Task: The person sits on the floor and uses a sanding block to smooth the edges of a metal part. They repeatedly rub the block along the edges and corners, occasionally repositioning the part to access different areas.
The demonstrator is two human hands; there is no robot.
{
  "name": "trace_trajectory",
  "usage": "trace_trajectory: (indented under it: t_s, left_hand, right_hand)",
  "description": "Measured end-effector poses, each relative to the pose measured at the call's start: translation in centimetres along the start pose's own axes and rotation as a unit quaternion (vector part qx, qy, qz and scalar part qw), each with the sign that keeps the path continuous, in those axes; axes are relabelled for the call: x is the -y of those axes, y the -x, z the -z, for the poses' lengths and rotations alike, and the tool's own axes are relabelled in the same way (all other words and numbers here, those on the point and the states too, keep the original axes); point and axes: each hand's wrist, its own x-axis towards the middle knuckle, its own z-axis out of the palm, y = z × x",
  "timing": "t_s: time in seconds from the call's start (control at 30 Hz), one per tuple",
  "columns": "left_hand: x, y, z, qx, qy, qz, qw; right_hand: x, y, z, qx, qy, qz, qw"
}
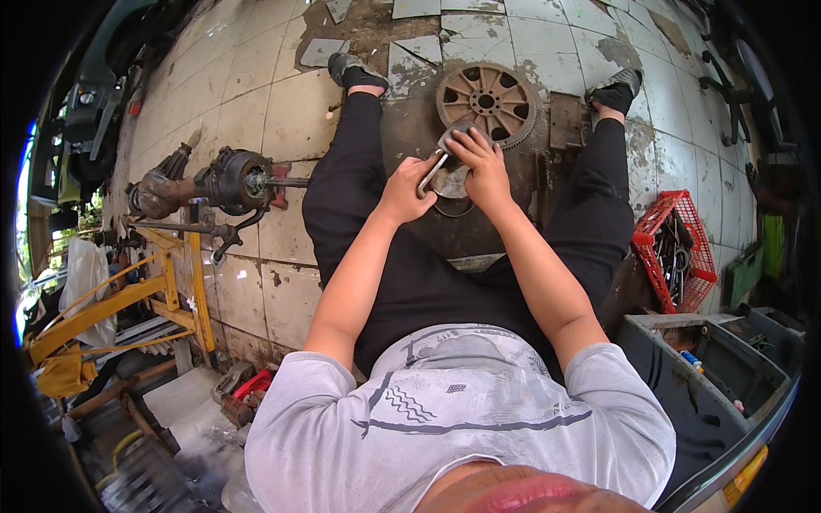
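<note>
My left hand (405,193) is closed round a slim, shiny metal bar (432,171), which slants up toward a round dark metal part (457,130). On that round part lie the bent fingers of my right hand (484,171), gripping it from the right; the thumb is hard to make out. Whether bar and round part are one piece I cannot tell. Both hands are close together between my spread legs. Just beyond them a brown toothed flywheel (516,109) lies flat on the floor. Beneath the hands a greyish round surface (451,184) shows in part.
A flat rusty metal plate (565,121) lies by my right foot. To the right are a red plastic basket (663,205) of tools and a grey open toolbox (676,329). At left, a greasy axle-like assembly (227,181) stands near a yellow metal frame (198,286). Several floor tiles are broken.
</note>
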Motion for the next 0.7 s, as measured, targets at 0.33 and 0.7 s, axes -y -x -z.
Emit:
trace_trajectory:
  t_s: [0.33, 0.7]
  left_hand:
    - [-1.0, 0.2, -0.5, -0.027, -0.016, -0.016, 0.999]
    - [-0.7, -0.2, -0.2, 0.002, 0.008, 0.002, 1.0]
  right_hand:
    - [-0.4, -0.1, 0.4, 0.015, -0.011, -0.043, 0.999]
    - [-0.1, 0.9, 0.0, 0.042, -0.025, 0.014, 0.999]
